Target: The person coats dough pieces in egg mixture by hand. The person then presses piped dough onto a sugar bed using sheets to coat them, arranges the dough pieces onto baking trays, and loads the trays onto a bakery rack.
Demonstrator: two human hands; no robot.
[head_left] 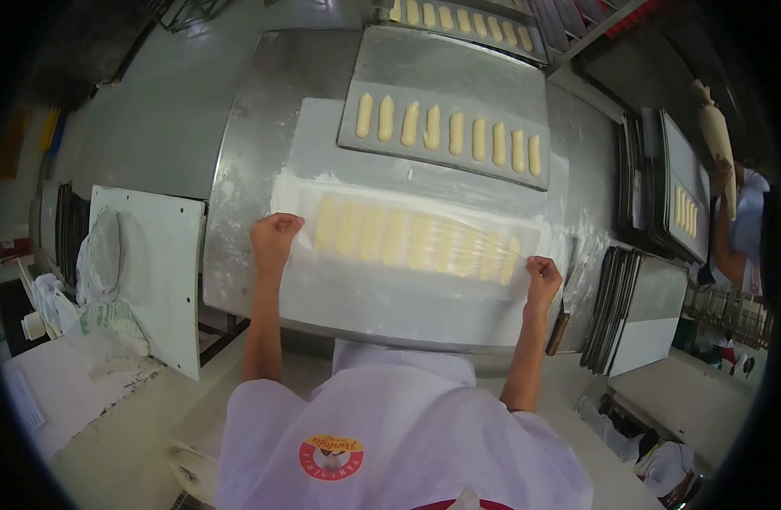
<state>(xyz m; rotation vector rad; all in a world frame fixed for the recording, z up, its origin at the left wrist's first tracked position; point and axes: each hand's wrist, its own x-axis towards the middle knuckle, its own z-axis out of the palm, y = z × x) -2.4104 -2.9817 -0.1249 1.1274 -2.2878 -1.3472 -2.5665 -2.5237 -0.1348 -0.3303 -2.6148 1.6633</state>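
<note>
Item: one clear plastic film (484, 246), wrinkled toward its right end, spread over a row of pale dough strips (345, 228) at the near middle of the work table (276, 76). The strips show blurred through it.

Left hand (277, 235): fingertips pinched together at the film's left end.

Right hand (543, 274): fingertips likewise closed on the film's right end.

Beneath the strips: white sheeting (365, 306), flat on the metal table.

Just beyond: one metal tray (450, 72), bearing nine uncovered dough strips in a row along its near half.

Right of the right hand: one tool with a brown handle (559, 333), lying on the table near its edge; flour (582, 276) beside it.

Farther right: stacked trays (601, 297), on edge; a co-worker's arm (729, 251) and a long, pale, filled bag (715, 132), held upright.
</note>
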